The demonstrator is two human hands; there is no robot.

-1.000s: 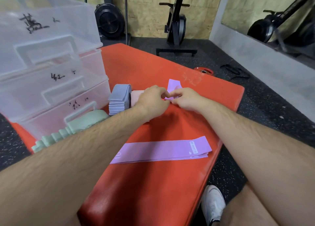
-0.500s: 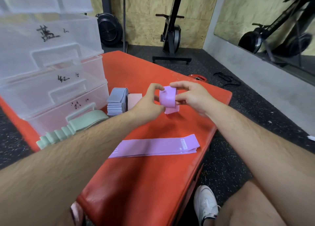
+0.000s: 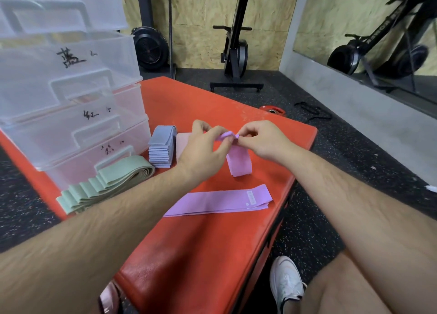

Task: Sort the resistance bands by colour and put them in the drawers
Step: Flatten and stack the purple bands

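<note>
Lilac resistance band [image 3: 238,163] hangs as a short folded loop between the person's two hands, above the middle of the red padded counter [image 3: 201,254]. The left grip [image 3: 203,152] pinches its top edge with thumb and fingertips. The right grip [image 3: 262,141] pinches the same edge from the other side, so the fingertips of both almost meet there. The loop's lower end reaches down to the pad; I cannot tell whether it touches.

Nearer the person, a flat lilac band [image 3: 217,201] lies full length across the counter, its layers slightly offset and a pale label near its right end. Left of the hands a folded stack of grey-blue bands [image 3: 162,148] stands just beside a pale pink band [image 3: 182,139], which the left grip partly hides. Pale green bands [image 3: 106,183] lie fanned out at the counter's left edge, just in front of the lowest drawer. The clear plastic drawers [image 3: 71,96] are stacked at the far left of the counter — each front carries a handle and a handwritten mark.

On the speckled floor are a white shoe [image 3: 286,280] by the counter's near side and a red weight plate [image 3: 272,110] beyond its far corner.
</note>
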